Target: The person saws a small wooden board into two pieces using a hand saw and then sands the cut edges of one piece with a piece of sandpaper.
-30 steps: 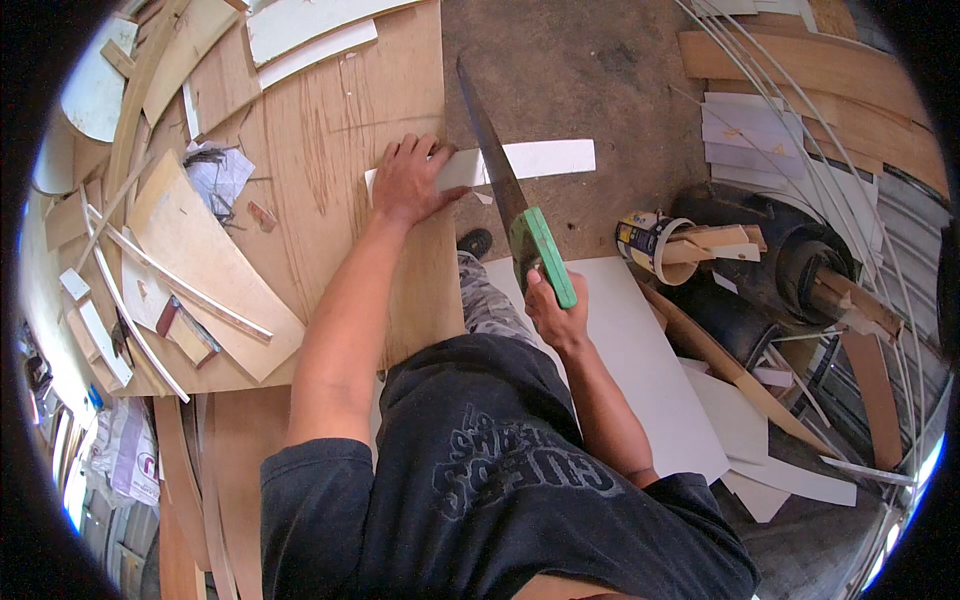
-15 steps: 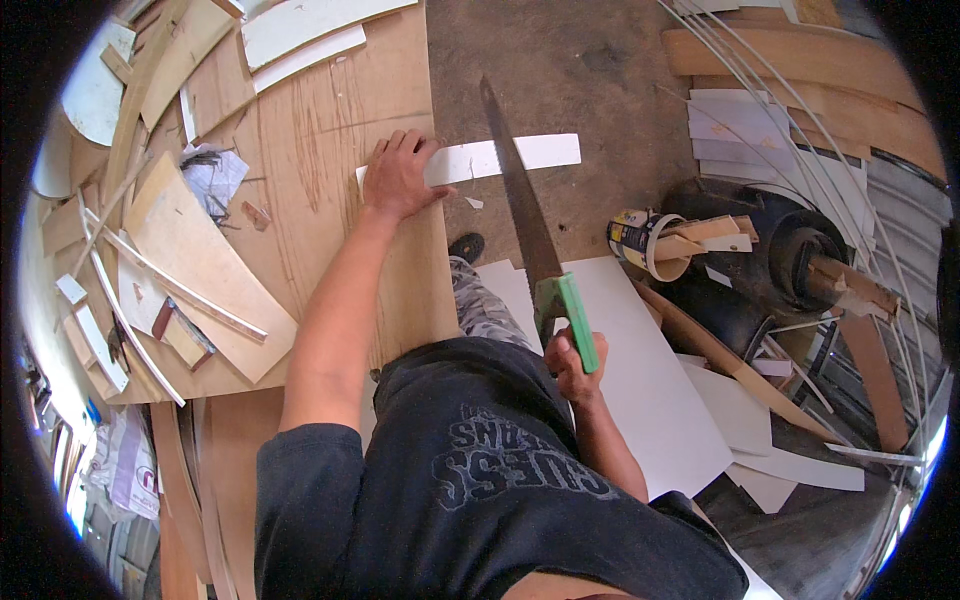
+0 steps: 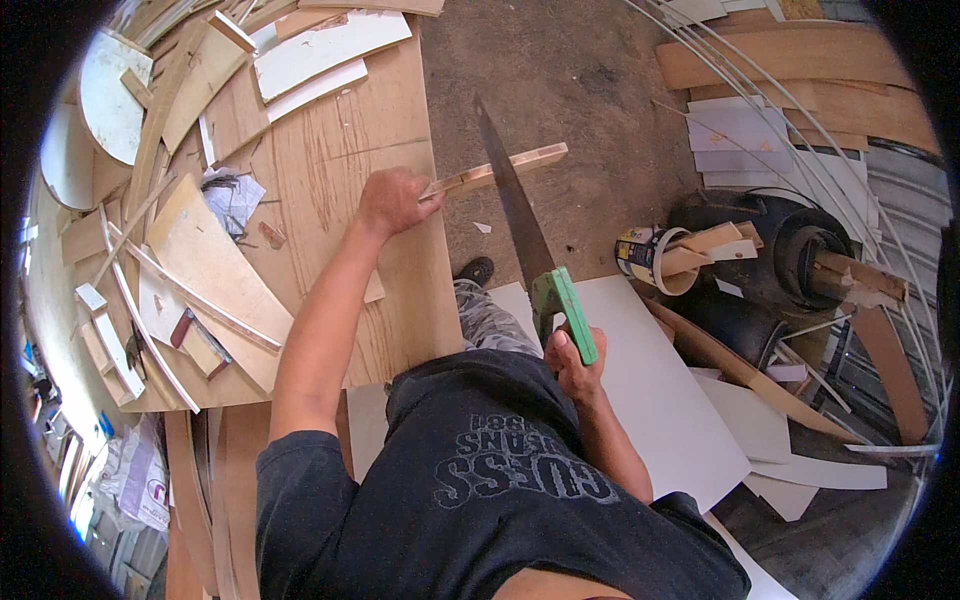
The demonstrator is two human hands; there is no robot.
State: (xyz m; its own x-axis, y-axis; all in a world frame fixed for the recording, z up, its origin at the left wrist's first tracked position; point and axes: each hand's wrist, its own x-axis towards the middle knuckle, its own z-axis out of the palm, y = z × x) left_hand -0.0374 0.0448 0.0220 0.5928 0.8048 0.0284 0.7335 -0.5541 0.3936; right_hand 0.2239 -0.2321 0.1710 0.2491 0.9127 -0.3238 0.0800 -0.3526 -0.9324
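Observation:
My left hand (image 3: pixel 393 202) is closed around one end of a narrow wooden strip (image 3: pixel 543 158) near the table's right edge. The strip is tilted so its bare wood edge faces up, and it juts out past the table over the floor. In my right hand (image 3: pixel 573 367) is the green handle of a handsaw (image 3: pixel 522 215), its long dark blade pointing away from me. The blade crosses in front of the strip; whether they touch I cannot tell. A small white chip (image 3: pixel 482 228) lies below the strip.
The plywood table (image 3: pixel 400 310) carries wood offcuts, a white board (image 3: pixel 330 55), a curved panel (image 3: pixel 215 270) and a bag of nails (image 3: pixel 232 200). On the right, a bucket of wood scraps (image 3: pixel 640 255) stands beside a black drum (image 3: pixel 740 215). White sheets (image 3: pixel 660 390) lie near my right arm.
My left hand has gone from lying over the strip to gripping its end, and the strip has rolled from its white face onto its edge. The saw stays in my right hand, slightly lower.

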